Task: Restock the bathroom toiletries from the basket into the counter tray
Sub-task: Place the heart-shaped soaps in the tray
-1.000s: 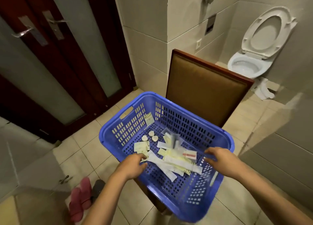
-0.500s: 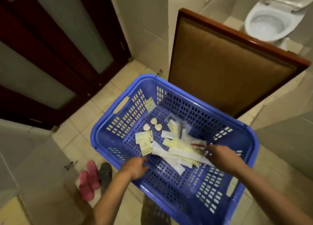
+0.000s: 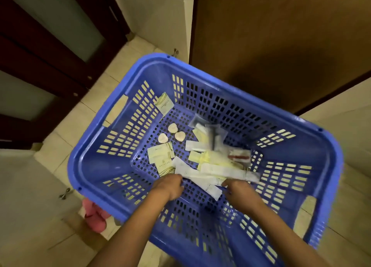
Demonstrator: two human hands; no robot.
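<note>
The blue plastic basket (image 3: 88, 166) fills the view and holds the toiletries. A heap of long white packets (image 3: 228, 171) lies in its middle, over yellow packets (image 3: 208, 158). Behind them are clear bags (image 3: 214, 134), a packet with a red item (image 3: 240, 156), three small heart-shaped soaps (image 3: 172, 128) and square sachets (image 3: 160, 155). My left hand (image 3: 168, 186) reaches the near left end of the white packets, its fingers curled under and hidden. My right hand (image 3: 239, 192) touches the near right side of the heap with its fingertips. The counter tray is out of view.
A brown padded chair back (image 3: 281, 35) rises just behind the basket. A dark wooden door with frosted glass (image 3: 50, 35) stands on the left. Pink slippers (image 3: 94, 216) lie on the tiled floor under the basket's left edge, near a small metal handle (image 3: 64, 194).
The view has tilted down and closer to the basket, and the toilet has left the frame. Both hands have moved inward to the near edge of the white packets.
</note>
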